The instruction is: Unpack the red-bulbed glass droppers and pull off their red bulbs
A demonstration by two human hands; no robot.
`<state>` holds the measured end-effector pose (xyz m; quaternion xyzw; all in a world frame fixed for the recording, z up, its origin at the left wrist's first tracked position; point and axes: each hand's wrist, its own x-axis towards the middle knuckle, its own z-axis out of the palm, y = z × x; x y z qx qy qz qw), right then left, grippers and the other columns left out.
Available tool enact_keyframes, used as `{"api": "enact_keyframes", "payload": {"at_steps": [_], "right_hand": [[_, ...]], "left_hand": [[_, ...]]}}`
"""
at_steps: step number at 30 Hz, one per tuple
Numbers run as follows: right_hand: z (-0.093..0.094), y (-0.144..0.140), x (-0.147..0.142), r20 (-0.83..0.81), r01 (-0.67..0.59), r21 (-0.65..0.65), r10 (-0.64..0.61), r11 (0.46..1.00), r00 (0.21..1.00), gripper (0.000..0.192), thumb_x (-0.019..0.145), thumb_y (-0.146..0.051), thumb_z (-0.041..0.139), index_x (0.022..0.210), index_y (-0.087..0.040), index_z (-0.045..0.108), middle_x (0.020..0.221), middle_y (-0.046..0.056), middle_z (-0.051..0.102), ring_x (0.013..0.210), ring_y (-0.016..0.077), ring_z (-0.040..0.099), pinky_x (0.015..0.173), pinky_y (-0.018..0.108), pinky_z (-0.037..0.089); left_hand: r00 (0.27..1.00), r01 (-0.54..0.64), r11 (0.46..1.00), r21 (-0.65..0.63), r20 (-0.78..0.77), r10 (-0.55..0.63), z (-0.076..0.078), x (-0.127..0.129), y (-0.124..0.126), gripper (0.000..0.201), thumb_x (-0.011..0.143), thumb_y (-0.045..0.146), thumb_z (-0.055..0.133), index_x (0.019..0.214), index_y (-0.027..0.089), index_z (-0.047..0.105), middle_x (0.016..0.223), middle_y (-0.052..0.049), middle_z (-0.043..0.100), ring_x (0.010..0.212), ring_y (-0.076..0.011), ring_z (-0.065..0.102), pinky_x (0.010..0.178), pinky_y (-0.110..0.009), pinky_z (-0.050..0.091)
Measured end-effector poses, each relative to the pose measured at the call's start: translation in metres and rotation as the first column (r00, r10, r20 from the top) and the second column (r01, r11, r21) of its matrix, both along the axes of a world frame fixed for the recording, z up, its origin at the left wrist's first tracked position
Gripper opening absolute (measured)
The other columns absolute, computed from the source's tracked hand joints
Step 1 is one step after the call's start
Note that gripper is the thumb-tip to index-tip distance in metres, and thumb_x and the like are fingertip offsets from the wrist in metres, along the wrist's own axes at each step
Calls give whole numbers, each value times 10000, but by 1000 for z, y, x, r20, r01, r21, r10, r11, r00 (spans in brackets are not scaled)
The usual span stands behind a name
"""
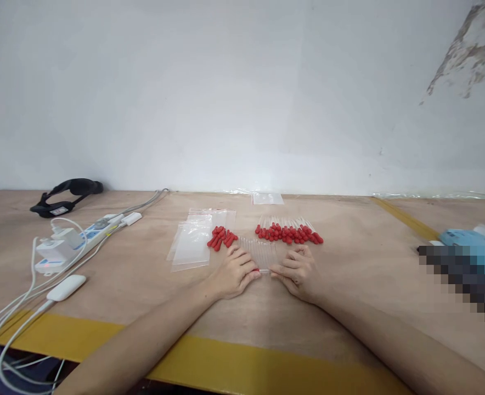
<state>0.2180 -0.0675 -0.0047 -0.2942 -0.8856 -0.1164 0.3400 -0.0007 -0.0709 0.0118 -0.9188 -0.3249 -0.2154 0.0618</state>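
Note:
A small clear zip bag lies on the table between my two hands, with pale parallel lines showing through it, like thin sticks. My left hand is closed, thumb and forefinger pinching the bag's near left edge, where a bit of red shows. At the near right corner, my right hand pinches the same edge with curled fingers. Just beyond the left hand is a small heap of red, club-shaped pieces. Past the right hand lies a row of white sticks with red heads, heads toward me.
Flat clear bags overlap left of the red heap. A white power strip with cables and a white oval device lie at left, near a black strap. A light blue item sits at right. Yellow tape marks the front edge.

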Motion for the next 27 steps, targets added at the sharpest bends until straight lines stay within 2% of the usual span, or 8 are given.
{"api": "enact_keyframes", "payload": {"at_steps": [4, 7, 10, 13, 16, 19, 22, 27], "right_hand": [[1, 4, 9, -33, 5, 9, -4, 1000, 999, 204, 841, -289, 468, 910, -293, 659, 562, -19, 564, 630, 110, 448, 768, 325, 265], [-1, 14, 21, -130, 122, -21, -123, 992, 984, 206, 834, -294, 475, 928, -282, 658, 651, -4, 601, 660, 112, 483, 765, 316, 275], [-5, 23, 26, -189, 234, -91, -248, 968, 950, 238, 835, -293, 454, 969, -239, 643, 717, 12, 602, 666, 111, 515, 719, 291, 292], [-10, 27, 22, -156, 312, -144, -333, 939, 930, 259, 820, -252, 420, 975, -206, 622, 745, 21, 603, 687, 125, 541, 676, 275, 297], [-11, 25, 16, -135, 390, -176, -415, 904, 900, 219, 770, -209, 424, 915, -189, 586, 786, 26, 628, 724, 149, 558, 678, 280, 294], [-8, 22, 12, -115, 436, -186, -461, 880, 880, 143, 749, -180, 425, 817, -187, 550, 759, 19, 641, 705, 152, 559, 688, 286, 286], [-5, 19, 8, -86, 455, -162, -472, 876, 877, 126, 762, -175, 428, 780, -191, 551, 737, 18, 644, 709, 155, 559, 703, 293, 275], [-5, 16, 0, -59, 432, -141, -443, 891, 895, 165, 788, -180, 425, 825, -199, 585, 781, 29, 650, 727, 153, 558, 707, 300, 261]], "left_hand": [[999, -34, 999, -17, 26, 34, 0, -8, 0, 257, 888, 295, 359, 774, 179, 558, 774, -36, 569, 815, -171, 470, 788, -350, 335], [973, -156, 987, -41, 167, 160, 5, -24, 9, 288, 896, 280, 326, 745, 180, 550, 759, -37, 554, 782, -168, 477, 748, -338, 373], [885, -288, 952, -103, 351, 306, 11, -47, 25, 253, 889, 290, 341, 823, 200, 568, 803, -38, 543, 773, -163, 506, 720, -320, 420], [800, -403, 907, -123, 434, 414, 12, -69, 41, 182, 851, 265, 409, 864, 236, 588, 776, -46, 537, 774, -186, 531, 700, -343, 447], [758, -484, 865, -133, 430, 491, 9, -84, 49, 133, 774, 189, 484, 847, 245, 581, 733, -55, 545, 709, -201, 550, 635, -360, 455], [719, -526, 823, -216, 405, 566, 7, -88, 50, 133, 722, 191, 525, 847, 235, 532, 698, -41, 566, 591, -183, 551, 540, -343, 444], [706, -513, 804, -301, 384, 595, 7, -83, 50, 135, 701, 230, 550, 811, 226, 473, 630, -17, 574, 525, -167, 543, 492, -316, 427], [696, -544, 767, -341, 326, 639, 5, -78, 54, 169, 687, 287, 562, 795, 210, 455, 643, 3, 569, 567, -157, 555, 529, -295, 436]]}}
